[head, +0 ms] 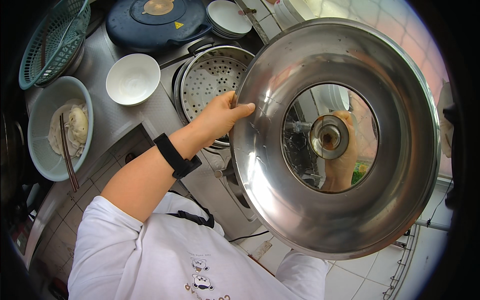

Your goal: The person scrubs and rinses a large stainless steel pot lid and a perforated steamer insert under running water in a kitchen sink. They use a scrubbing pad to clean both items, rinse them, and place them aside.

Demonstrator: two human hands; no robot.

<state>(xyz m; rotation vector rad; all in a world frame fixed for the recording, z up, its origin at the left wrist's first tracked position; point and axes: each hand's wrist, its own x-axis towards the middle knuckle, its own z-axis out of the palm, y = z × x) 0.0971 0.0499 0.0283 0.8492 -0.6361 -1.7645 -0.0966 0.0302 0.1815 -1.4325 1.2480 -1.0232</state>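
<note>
A large stainless steel pot lid point(262, 210) with a round glass window point(300, 157) is tilted up, its inner side facing me. My left hand point(225, 114) pinches its left rim, thumb on the inner face. Through the glass I see my right hand point(339, 168) around the lid's knob point(329, 137) on the outer side; the lid hides most of that forearm. Behind my left hand sits a steel steamer pot point(183, 93) on the stove, with a perforated steamer tray point(215, 73) in it. The lid covers the pot's right part.
A white bowl point(133, 78) stands on the steel counter point(108, 101). Left of it, a pale plastic colander point(41, 150) holds a cloth point(58, 131), a bun point(78, 122) and chopsticks point(66, 157). Further back are a teal basket point(32, 63), a dark-blue electric pan point(131, 26) and stacked plates point(228, 17).
</note>
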